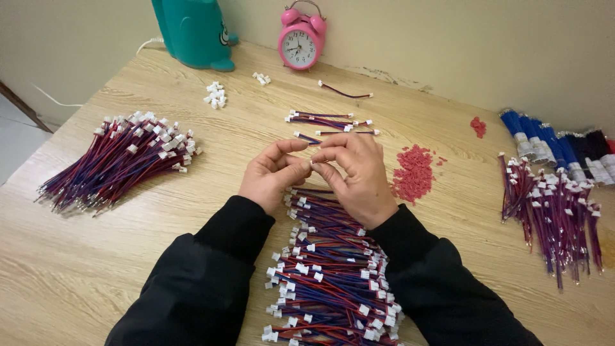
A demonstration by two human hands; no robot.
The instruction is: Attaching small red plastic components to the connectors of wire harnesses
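Behind the big wire pile point(333, 275) lie a few loose leads point(330, 122), with red bits point(413, 170) to its right and another bundle point(118, 160) far left. Left hand point(272, 176) and right hand point(359, 176) meet, fingertips pinched together on a small white connector point(312, 164). Bare wood table point(77, 269) spreads left.
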